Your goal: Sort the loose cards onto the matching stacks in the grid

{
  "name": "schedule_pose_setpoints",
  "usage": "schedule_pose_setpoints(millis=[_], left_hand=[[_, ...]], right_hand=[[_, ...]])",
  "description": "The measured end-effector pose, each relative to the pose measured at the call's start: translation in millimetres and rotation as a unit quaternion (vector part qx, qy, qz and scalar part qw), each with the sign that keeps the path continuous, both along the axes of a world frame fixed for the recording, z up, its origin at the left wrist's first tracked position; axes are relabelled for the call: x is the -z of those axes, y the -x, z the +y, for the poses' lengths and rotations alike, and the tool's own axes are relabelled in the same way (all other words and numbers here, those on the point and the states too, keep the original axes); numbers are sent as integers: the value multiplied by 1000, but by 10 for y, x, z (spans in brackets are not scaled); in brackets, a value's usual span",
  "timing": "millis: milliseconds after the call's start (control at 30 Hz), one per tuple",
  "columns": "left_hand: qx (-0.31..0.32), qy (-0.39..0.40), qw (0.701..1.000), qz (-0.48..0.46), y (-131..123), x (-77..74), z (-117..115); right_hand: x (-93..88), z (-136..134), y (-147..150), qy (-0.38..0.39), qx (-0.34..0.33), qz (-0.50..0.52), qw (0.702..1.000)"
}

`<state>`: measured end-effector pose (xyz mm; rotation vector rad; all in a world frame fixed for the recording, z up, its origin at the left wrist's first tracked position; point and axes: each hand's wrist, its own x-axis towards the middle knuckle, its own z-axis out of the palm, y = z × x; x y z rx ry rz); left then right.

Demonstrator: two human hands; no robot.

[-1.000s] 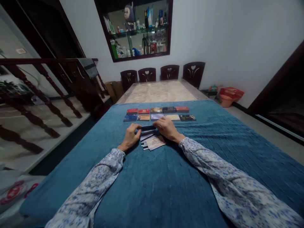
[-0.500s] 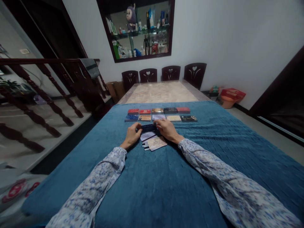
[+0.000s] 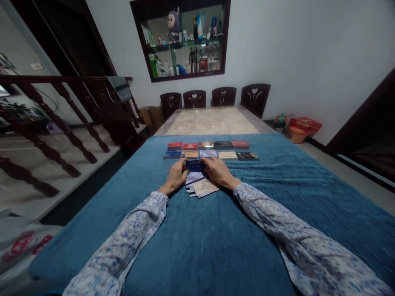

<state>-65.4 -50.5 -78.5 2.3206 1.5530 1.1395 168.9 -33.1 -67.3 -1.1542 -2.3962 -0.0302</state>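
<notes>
Between my two hands stands a stack of dark blue cards (image 3: 194, 165), tilted up with its face toward me. My left hand (image 3: 177, 176) grips its left edge, and my right hand (image 3: 218, 170) grips the right edge. Just in front lie loose cards: a beige card (image 3: 205, 188) on top of several pale cards (image 3: 194, 178) with dark stripes. Behind my hands, two rows of card stacks rest on the blue cloth (image 3: 191, 238). A blue stack (image 3: 172, 154), an orange card (image 3: 189, 154), a cream card (image 3: 227, 155) and a black card (image 3: 247, 156) belong to the nearer row.
Red stacks (image 3: 190, 146), a gold stack (image 3: 206, 145) and a dark stack (image 3: 222, 145) form the farther row. Beyond the cloth, the bare stone tabletop (image 3: 212, 120) reaches several chairs (image 3: 224, 96). A wooden railing (image 3: 61, 88) runs along the left.
The dark blue stack has tipped up, so its printed face shows more clearly between my hands. The whole view has shifted slightly. The loose cards stay in place.
</notes>
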Motion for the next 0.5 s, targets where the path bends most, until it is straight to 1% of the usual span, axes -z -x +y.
schedule_pose_setpoints(millis=[233,367,500], left_hand=[[6,-11,1000,7,-2,4,17],[19,-22,1000,1,1,-17,25],[30,-23,999,7,18,-34,32]], right_hand=[[-24,-9,9,6,7,-17,1000],[-99,-13,-4,5,3,-34,999],[-180,-35,-14,5,20,-50,999]])
